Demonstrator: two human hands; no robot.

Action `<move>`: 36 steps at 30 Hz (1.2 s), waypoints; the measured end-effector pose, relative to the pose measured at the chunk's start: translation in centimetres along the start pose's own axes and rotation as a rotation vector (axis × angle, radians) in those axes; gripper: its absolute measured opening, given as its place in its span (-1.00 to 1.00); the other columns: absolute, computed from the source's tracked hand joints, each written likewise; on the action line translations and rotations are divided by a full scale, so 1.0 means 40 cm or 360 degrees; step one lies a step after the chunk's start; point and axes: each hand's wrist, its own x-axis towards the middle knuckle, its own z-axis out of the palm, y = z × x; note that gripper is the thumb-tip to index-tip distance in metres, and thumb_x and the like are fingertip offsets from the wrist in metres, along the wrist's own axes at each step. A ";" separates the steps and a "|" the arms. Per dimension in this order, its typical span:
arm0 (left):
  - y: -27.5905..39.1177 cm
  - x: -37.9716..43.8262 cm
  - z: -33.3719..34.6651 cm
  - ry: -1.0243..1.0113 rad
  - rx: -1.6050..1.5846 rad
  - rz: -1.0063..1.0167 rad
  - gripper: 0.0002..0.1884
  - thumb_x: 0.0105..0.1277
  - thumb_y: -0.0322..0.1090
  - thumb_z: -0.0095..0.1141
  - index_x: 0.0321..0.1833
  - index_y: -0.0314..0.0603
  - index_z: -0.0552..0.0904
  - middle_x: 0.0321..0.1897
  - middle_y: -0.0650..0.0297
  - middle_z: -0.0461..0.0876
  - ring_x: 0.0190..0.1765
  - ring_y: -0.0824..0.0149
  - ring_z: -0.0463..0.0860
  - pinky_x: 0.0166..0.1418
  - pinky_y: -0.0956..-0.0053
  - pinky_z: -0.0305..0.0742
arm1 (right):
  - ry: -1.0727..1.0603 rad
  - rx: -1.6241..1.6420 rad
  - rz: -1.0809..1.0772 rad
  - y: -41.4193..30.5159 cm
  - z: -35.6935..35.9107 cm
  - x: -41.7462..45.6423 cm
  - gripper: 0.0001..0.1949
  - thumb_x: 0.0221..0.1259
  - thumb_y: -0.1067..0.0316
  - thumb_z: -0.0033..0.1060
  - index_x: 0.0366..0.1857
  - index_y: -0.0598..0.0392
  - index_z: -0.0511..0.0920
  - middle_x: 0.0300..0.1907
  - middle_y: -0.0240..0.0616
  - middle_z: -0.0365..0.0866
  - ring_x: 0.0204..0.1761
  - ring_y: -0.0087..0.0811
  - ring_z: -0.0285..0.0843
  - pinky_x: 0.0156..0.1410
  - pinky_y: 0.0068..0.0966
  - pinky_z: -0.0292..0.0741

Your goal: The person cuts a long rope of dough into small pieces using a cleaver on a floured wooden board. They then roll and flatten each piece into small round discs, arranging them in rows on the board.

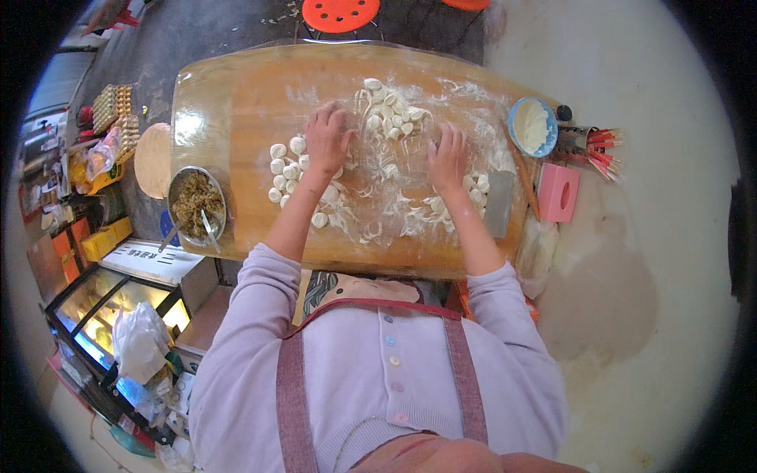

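Note:
My left hand (326,139) is over the floured wooden board (260,106), thumb apart from the fingers, with nothing seen in it. Beside and partly under that wrist lies a group of round white dough pieces (291,171). My right hand (447,158) is lowered at the board's right half, its thumb off the fingers; a small dark spot by the thumb is unclear. Small dough pieces (390,112) lie heaped between and beyond the hands. More dough pieces (476,188), partly hidden by my right forearm, lie near a grey rectangular scraper or blade (500,204).
A metal bowl of chopped filling (198,201) with utensils stands at the table's left end. To the right are a rolling pin (523,171), a blue-rimmed bowl of flour (533,127), a chopstick holder (576,139) and a pink tissue box (559,194). Beyond stands a red stool (341,15).

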 end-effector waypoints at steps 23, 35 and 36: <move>0.175 -0.129 0.123 0.0024 0.0173 -0.0270 -0.21 0.38 -0.11 0.24 0.57 -0.31 0.23 0.64 -0.07 0.14 0.65 -0.11 0.11 0.64 -0.14 -0.02 | 0.0286 -0.0102 0.0126 -0.132 0.105 -0.063 -0.23 0.36 0.11 0.28 0.50 0.28 0.14 0.54 0.16 0.10 0.63 0.18 -0.03 0.66 0.19 -0.04; 0.027 -0.043 0.057 0.0032 0.0252 -0.0089 -0.17 0.28 -0.03 0.33 0.55 -0.16 0.28 0.55 -0.01 0.29 0.59 -0.09 0.23 0.62 -0.12 0.04 | 0.0033 0.0075 -0.0032 -0.026 0.041 -0.039 -0.20 0.24 0.19 0.40 0.50 0.21 0.17 0.50 0.11 0.25 0.57 0.12 0.11 0.63 0.11 0.07; 0.017 -0.015 0.030 0.0099 0.0217 -0.0015 -0.19 0.25 -0.05 0.35 0.52 -0.15 0.31 0.48 0.00 0.37 0.52 -0.09 0.31 0.58 -0.10 0.11 | 0.0023 0.0136 0.0002 -0.017 0.020 -0.040 -0.21 0.22 0.23 0.42 0.49 0.19 0.19 0.47 0.11 0.29 0.53 0.12 0.19 0.60 0.08 0.14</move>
